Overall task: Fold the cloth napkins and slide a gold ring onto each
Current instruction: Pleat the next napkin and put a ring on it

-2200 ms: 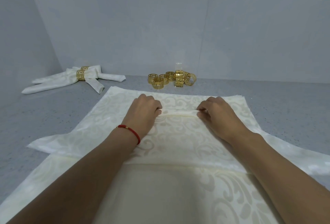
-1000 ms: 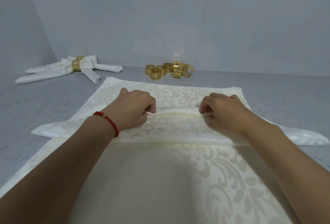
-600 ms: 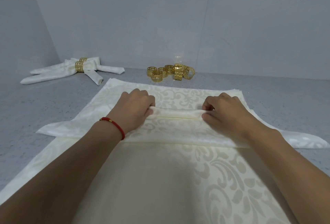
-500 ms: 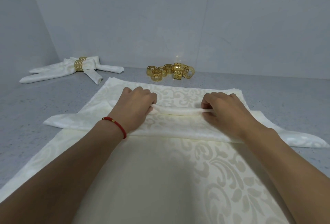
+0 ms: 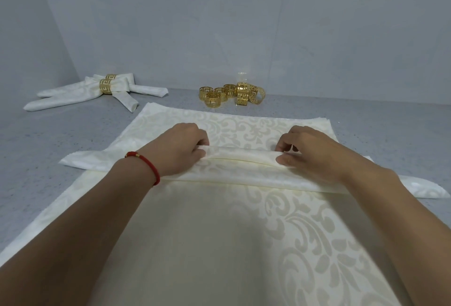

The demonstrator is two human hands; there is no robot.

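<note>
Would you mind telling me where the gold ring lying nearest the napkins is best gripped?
Pinch the nearest gold ring across its open top rim, coming from above. It seems to stand on its edge with the hole upward, slightly apart at the front of the cluster of rings.

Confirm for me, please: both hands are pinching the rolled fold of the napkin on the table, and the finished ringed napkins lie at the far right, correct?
Not quite. The head view shows the left hand and right hand pinching the rolled fold of the napkin on the table, but the finished ringed napkins lie at the far left, not the far right.
</note>
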